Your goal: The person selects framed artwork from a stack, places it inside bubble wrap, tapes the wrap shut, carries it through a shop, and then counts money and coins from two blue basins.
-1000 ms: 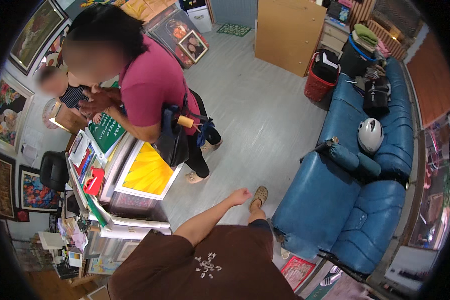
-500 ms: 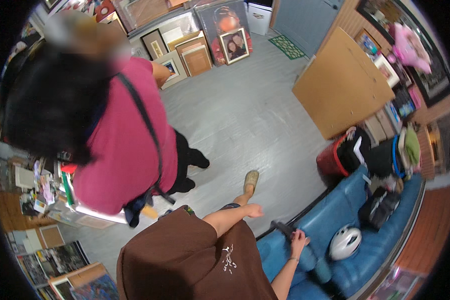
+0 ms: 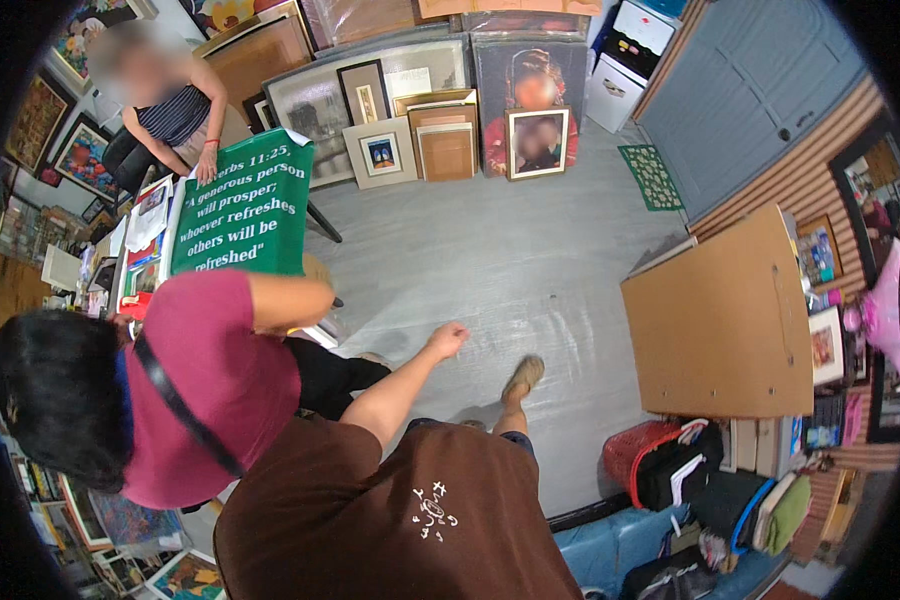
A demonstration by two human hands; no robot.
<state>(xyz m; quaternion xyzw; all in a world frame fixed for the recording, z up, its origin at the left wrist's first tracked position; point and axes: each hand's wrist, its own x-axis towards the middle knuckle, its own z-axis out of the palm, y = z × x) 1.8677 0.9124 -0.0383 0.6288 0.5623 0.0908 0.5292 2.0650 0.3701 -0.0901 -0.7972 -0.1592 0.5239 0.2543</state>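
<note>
My left hand (image 3: 450, 339) hangs in front of me over the grey floor (image 3: 470, 260), with nothing in it. Its fingers look loosely bent and a little apart. My right hand is out of view. Close by on my left, a person in a magenta top (image 3: 205, 380) with a dark strap leans toward a cluttered table. Across that table, a person in a striped top (image 3: 175, 120) has a hand on a green printed banner (image 3: 245, 205), which hangs over the table's edge. My foot in a tan clog (image 3: 523, 376) is stepping ahead.
Framed pictures (image 3: 445, 140) lean along the far wall. A grey-blue door (image 3: 750, 90) with a green mat (image 3: 652, 177) is at the far right. A large brown board (image 3: 720, 315), a red basket (image 3: 632, 458) and a blue couch (image 3: 610, 545) stand on my right.
My view has shifted left and up, and the couch has slid toward the lower edge. My right hand has left view. The banner and the second person now show.
</note>
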